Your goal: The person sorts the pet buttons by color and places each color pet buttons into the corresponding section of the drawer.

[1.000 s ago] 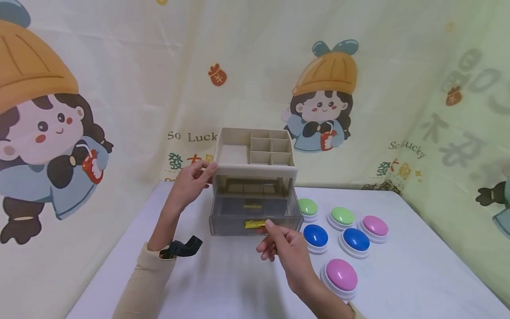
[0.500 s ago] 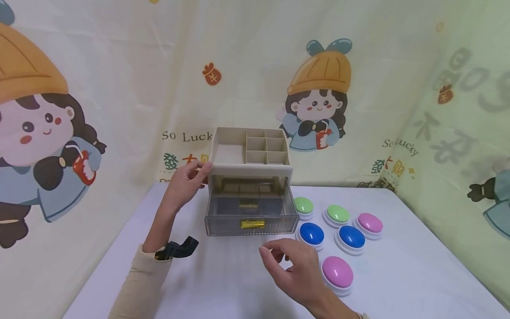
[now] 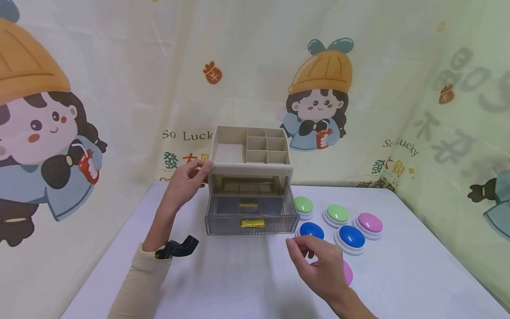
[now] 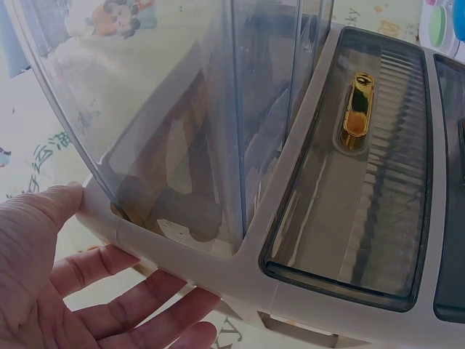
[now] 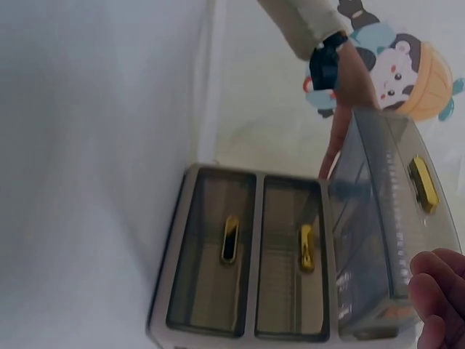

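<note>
A beige drawer organizer (image 3: 251, 168) stands on the table, with a divided tray on top. Its upper smoky clear drawer (image 3: 223, 227) is pulled out, showing a gold handle (image 3: 253, 223). My left hand (image 3: 185, 184) holds the organizer's upper left edge; in the left wrist view the thumb lies at the front corner and the fingers along the side. My right hand (image 3: 322, 266) hovers right of the drawer front, fingers loosely curled with nothing in them. It partly covers the front pink push button (image 3: 348, 274) and the lower edge of a blue push button (image 3: 312, 230).
More round push buttons on white bases sit right of the organizer: two green (image 3: 338, 213), one blue (image 3: 352, 236) and one pink (image 3: 369, 222). Two lower drawers (image 5: 290, 291) are closed. A printed cloth (image 3: 247, 97) hangs behind the white table (image 3: 231, 283).
My right hand has let go of the drawer's gold handle and moved right and toward me, over the front buttons. The drawer stays pulled out. My left hand keeps its place on the organizer.
</note>
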### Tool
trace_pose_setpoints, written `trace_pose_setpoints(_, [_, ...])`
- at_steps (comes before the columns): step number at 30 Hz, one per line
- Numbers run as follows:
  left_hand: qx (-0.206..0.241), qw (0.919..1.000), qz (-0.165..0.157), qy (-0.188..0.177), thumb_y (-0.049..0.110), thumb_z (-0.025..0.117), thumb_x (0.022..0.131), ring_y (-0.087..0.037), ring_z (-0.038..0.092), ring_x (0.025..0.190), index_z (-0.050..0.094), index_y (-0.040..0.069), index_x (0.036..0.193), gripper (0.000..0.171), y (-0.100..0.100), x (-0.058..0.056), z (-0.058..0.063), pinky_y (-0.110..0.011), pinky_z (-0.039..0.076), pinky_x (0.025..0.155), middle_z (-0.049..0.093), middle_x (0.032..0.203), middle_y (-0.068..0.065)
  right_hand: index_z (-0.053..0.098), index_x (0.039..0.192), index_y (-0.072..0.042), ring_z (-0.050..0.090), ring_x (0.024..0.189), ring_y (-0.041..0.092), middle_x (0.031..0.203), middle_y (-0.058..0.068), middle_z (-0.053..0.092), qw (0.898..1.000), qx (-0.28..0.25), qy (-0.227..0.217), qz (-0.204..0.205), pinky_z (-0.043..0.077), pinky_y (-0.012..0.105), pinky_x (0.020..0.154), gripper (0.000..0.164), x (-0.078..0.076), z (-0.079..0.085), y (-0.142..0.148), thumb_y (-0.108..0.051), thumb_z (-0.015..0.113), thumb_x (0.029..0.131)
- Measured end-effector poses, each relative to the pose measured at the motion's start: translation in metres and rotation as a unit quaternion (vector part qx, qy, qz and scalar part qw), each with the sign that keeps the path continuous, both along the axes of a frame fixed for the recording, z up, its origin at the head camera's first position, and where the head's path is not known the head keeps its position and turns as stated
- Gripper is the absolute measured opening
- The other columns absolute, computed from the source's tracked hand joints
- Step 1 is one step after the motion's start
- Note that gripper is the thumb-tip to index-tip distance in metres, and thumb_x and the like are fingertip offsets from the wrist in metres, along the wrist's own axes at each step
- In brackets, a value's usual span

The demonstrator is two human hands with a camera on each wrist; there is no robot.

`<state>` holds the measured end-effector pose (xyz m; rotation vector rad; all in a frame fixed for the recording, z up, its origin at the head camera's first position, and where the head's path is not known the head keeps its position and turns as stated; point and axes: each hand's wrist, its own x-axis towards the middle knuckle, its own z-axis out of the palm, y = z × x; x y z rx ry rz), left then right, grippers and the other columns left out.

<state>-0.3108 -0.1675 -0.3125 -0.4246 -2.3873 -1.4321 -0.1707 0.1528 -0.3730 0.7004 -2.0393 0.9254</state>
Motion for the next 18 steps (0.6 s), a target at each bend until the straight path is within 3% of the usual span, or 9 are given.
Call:
trace_pose_setpoints(11, [0.002,1.0,-0.002,-0.004,0.059,0.052,0.09,-0.025,0.064,0.086,0.065,0.014,0.11,0.051,-0.002,-0.002,0.002,-0.041,0.055,0.077,0.067,0.1,-0.011,0.072,0.082,-0.012,0.05,0.055,0.001,0.067,-0.011,0.065,0.997,-0.007,-0.023,-0.07,0.044,0.015,0.049,0.008,-0.014,-0.003,0.024,-0.004,0.074,0.08])
trace_pose_setpoints(18, [0.003,1.0,-0.003,0.002,0.057,0.053,0.091,-0.024,0.064,0.084,0.065,0.013,0.108,0.049,-0.002,-0.005,0.0,-0.039,0.055,0.075,0.067,0.096,-0.011,0.071,0.083,-0.014,0.052,0.057,0.001,0.067,-0.014,0.063,0.987,0.018,-0.1,-0.122,0.046,0.019,0.049,0.003,-0.035,-0.01,0.031,-0.015,0.074,0.084])
